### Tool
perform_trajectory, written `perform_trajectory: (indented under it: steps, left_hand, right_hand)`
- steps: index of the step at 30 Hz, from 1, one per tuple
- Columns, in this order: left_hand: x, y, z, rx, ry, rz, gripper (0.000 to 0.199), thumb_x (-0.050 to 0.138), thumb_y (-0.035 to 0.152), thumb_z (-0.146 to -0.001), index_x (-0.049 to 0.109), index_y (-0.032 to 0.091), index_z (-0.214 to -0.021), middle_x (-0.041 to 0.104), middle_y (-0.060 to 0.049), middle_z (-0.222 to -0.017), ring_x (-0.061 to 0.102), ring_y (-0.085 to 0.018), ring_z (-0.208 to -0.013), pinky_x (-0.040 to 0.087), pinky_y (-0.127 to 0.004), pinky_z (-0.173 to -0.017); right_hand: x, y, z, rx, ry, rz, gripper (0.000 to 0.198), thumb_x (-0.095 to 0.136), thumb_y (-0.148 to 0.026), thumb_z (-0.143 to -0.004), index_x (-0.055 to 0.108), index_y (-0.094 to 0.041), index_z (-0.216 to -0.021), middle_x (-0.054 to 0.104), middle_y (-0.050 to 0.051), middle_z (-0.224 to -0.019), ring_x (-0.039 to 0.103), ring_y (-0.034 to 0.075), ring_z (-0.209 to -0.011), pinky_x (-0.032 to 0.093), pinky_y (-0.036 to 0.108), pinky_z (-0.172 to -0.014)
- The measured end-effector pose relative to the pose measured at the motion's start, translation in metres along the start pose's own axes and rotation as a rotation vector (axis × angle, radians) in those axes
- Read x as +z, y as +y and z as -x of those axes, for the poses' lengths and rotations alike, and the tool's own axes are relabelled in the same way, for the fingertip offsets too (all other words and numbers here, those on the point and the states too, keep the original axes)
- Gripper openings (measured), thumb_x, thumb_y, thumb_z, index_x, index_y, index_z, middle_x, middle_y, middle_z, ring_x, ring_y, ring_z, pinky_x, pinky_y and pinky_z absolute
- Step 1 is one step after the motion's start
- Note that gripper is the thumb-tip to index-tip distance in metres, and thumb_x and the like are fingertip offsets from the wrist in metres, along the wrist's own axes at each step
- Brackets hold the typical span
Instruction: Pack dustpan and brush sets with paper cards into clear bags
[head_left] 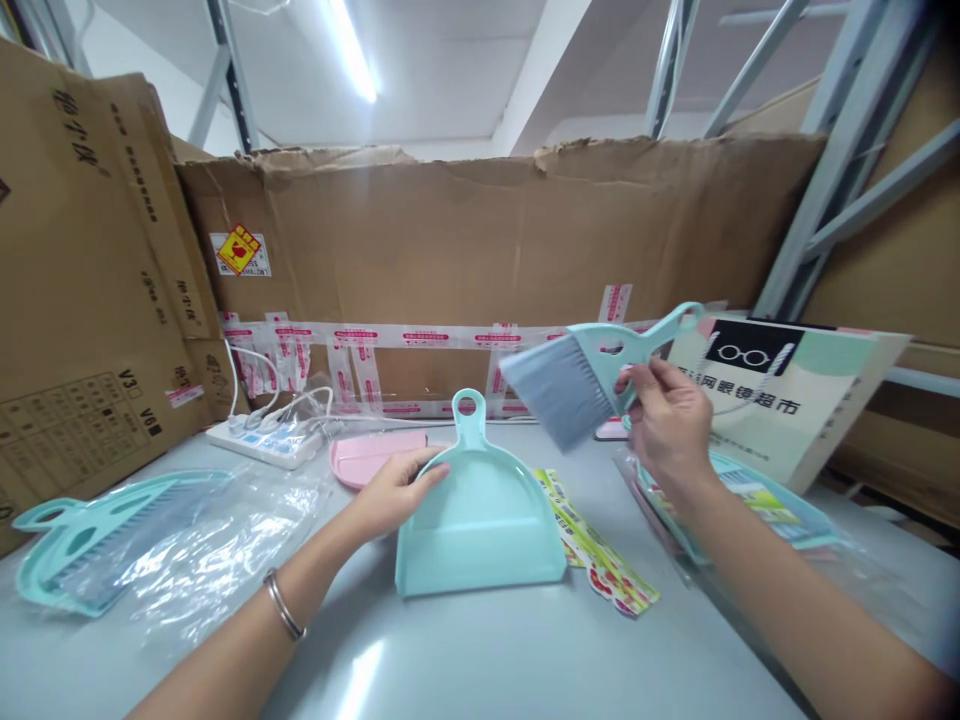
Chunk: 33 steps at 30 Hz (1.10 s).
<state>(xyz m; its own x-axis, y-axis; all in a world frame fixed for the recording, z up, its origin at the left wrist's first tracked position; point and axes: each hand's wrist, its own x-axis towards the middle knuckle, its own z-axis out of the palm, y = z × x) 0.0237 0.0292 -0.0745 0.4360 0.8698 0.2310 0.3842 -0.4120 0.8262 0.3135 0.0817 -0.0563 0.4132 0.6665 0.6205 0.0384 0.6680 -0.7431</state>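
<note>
A mint-green dustpan point(480, 500) rests on the grey table in front of me, its looped handle pointing away. My left hand point(401, 485) grips its left edge, thumb on top and the other fingers hidden behind. Raised on the right, a mint-green hand brush point(600, 370) with grey-blue bristles is pinched in my right hand point(670, 415). Its bristles point left and downward, apart from the dustpan. Partly behind my left hand lies a pink dustpan point(360, 455). A printed card strip point(592, 545) in yellow-green lies just right of the mint dustpan.
At left, another mint brush point(112, 540) lies by crumpled clear plastic point(225, 550). A white power strip point(270, 440) sits behind. Further packaged mint pieces point(787, 500) lie right, before a paper bag point(795, 390). Cardboard point(420, 240) walls the back; metal shelf posts point(832, 190) stand right.
</note>
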Motion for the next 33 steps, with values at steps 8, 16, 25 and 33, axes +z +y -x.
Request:
perform_trajectory:
  steps: [8,16,25,33]
  left_hand:
    - [0.010,-0.011,-0.007,-0.042,0.023,0.037,0.045,0.038,0.048,-0.085,0.062,0.014,-0.102,0.065,-0.005,-0.092,0.055,-0.019,-0.083,0.042,-0.029,-0.075]
    - [0.014,-0.013,-0.006,-0.046,-0.020,0.202,0.055,0.039,0.058,-0.080,0.060,0.015,-0.108,0.065,-0.006,-0.093,0.057,-0.020,-0.084,0.044,-0.030,-0.075]
    - [0.019,0.003,-0.003,0.017,0.020,-0.040,0.038,0.055,0.038,-0.077,0.059,0.016,-0.108,0.064,-0.005,-0.096,0.056,-0.020,-0.087,0.042,-0.030,-0.078]
    - [0.022,0.000,-0.001,0.014,0.051,-0.150,0.036,0.043,0.044,-0.083,0.062,0.015,-0.094,0.062,-0.002,-0.082,0.053,-0.017,-0.074,0.040,-0.025,-0.066]
  right_hand:
    - [0.034,-0.030,0.075,0.168,-0.484,0.095,0.020,0.057,-0.038,-0.074,0.062,-0.021,-0.084,0.057,-0.001,-0.057,0.053,0.014,-0.054,0.044,0.028,-0.053]
    - [0.044,-0.017,0.103,-0.111,-0.562,0.364,0.016,0.048,-0.029,-0.083,0.060,-0.024,-0.091,0.062,0.004,-0.085,0.055,0.020,-0.084,0.043,0.034,-0.076]
    - [0.044,-0.011,0.099,-0.176,-0.541,0.462,0.010,0.045,-0.024,-0.085,0.055,-0.022,-0.085,0.054,0.004,-0.084,0.049,0.020,-0.084,0.040,0.036,-0.076]
    - [0.040,-0.002,0.092,-0.078,-0.522,0.492,0.020,0.051,-0.030,-0.080,0.051,-0.021,-0.098,0.050,0.007,-0.096,0.048,0.021,-0.093,0.040,0.038,-0.083]
